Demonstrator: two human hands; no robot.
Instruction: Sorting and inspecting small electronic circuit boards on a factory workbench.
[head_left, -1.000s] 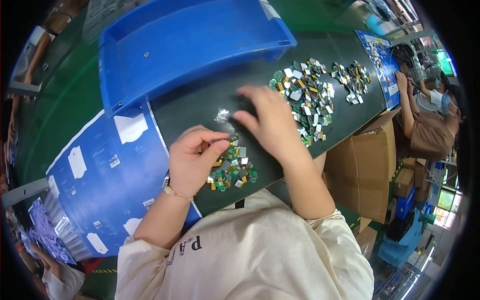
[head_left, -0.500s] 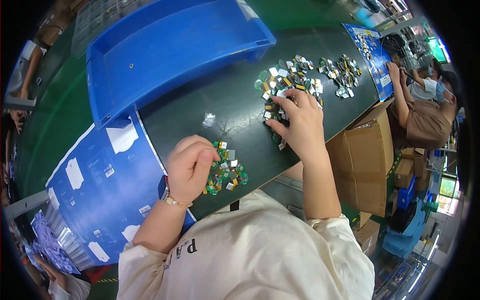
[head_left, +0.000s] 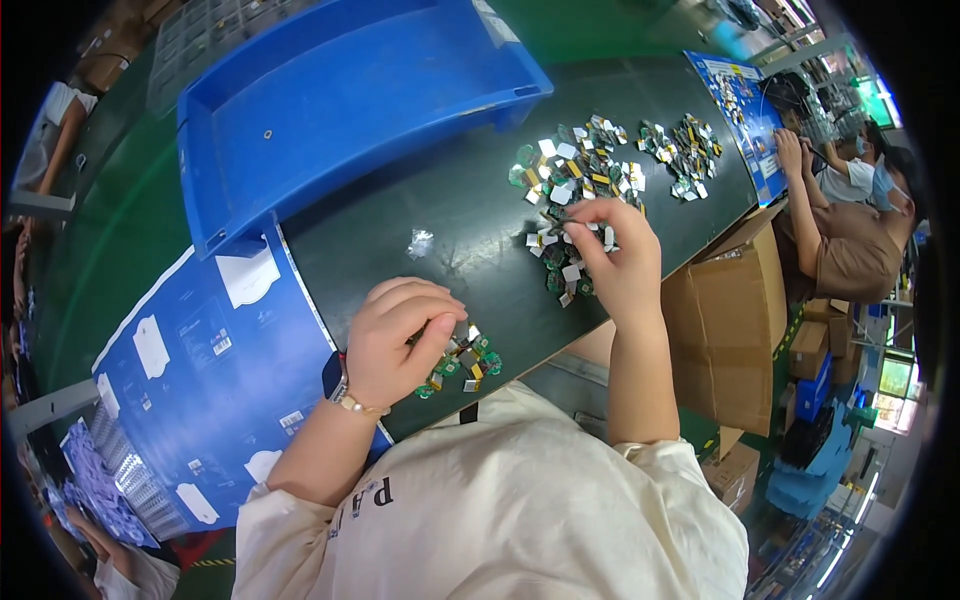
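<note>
Over the larger heap of small green circuit boards with silvery and gold pieces (head_left: 570, 165), my right hand (head_left: 625, 255) is closed in a pinch, with a thin dark electronic part (head_left: 568, 220) between thumb and forefinger. My left hand (head_left: 395, 335) hovers at a smaller pile of similar green boards (head_left: 480, 360) near the table edge. Its fingers are curled together with the thumb. What they hold, if anything, is hidden. A crumpled piece of clear plastic (head_left: 420, 243) lies on the dark table between the two hands and the blue tray.
A large blue tray (head_left: 340, 130) stands beyond my left hand. Under it lies a blue printed sheet (head_left: 210, 370). Another heap of boards (head_left: 683, 150) is at the far right. An opened cardboard box (head_left: 725, 330) stands beside the table, near a co-worker (head_left: 860, 240).
My right hand has gone from spread fingers over the heap to a pinch, drawn slightly back. My left hand has shifted slightly right, its fingers now reaching over the small pile.
</note>
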